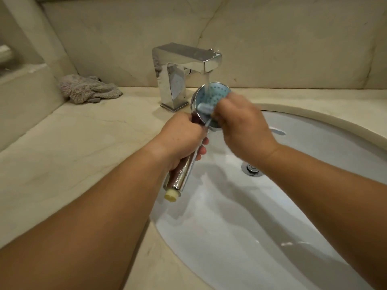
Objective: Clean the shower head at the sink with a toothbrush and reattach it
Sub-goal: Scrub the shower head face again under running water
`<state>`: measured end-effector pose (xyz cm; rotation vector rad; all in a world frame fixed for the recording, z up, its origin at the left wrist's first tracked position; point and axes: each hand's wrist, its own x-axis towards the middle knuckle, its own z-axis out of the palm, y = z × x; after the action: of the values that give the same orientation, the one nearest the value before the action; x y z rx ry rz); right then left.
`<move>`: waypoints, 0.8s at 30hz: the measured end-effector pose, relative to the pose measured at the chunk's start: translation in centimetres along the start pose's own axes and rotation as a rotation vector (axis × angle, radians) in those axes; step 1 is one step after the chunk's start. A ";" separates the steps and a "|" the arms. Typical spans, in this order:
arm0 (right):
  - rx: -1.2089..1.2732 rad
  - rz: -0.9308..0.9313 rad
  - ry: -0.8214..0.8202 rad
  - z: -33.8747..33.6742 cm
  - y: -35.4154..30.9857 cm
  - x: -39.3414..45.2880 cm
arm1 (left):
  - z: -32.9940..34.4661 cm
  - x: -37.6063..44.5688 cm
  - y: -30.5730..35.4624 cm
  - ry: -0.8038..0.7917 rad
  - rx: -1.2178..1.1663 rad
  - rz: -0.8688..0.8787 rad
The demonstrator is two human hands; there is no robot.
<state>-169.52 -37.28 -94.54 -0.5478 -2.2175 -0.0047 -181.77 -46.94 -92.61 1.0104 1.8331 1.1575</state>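
Your left hand is wrapped round the chrome handle of the shower head, holding it over the near left edge of the sink, with its blue, dotted spray face turned toward you under the tap. Water runs from the spout straight onto that face. The handle's lower end sticks out below your fist and finishes in a pale yellow threaded stub; the middle of the handle is hidden inside your grip.

Your right hand is closed round the toothbrush, but you see little of it: only the pale brush end lying against the lower part of the spray face and a short thin stretch of neck. The rest is buried in your fist, and that hand is blurred, so exactly how your fingers lie cannot be made out. It also covers the right edge of the spray face. Both of your hands are close together, nearly touching at the head's lower rim.

The sink's chrome drain shows between your forearms, and the basin's right side runs out of view. A crumpled grey cloth lies on the beige worktop against the back wall, well left of the tap. At the far left, a stepped ledge is cut off by the frame.
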 end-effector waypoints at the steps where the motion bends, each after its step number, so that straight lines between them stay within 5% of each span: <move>1: -0.005 -0.024 -0.019 0.2 -0.1 -0.2 | 0.0 0.0 0.0 0.005 0.005 -0.004; 4: 0.056 0.176 0.095 -0.2 0.8 0.7 | 0.1 0.2 0.1 0.011 0.005 0.002; 8: 0.012 0.012 -0.013 0.6 0.2 0.2 | 0.2 0.5 0.0 -0.003 0.015 0.003; 12: 0.079 0.199 0.110 -0.1 1.0 1.1 | 0.2 0.5 -0.1 0.000 0.036 0.021; 16: 0.030 0.033 -0.020 0.5 -0.1 0.3 | 0.2 0.3 -0.3 -0.006 0.070 0.021; 20: 0.080 0.240 0.109 -0.3 1.4 1.3 | 0.3 0.1 -0.2 -0.010 0.092 0.036; 24: 0.015 0.015 0.007 0.2 -0.1 0.0 | 0.4 0.2 -0.2 -0.013 0.129 0.041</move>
<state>-169.71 -37.38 -94.64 -0.5558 -2.2051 0.0183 -181.55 -46.70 -92.96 1.1299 1.9049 1.0652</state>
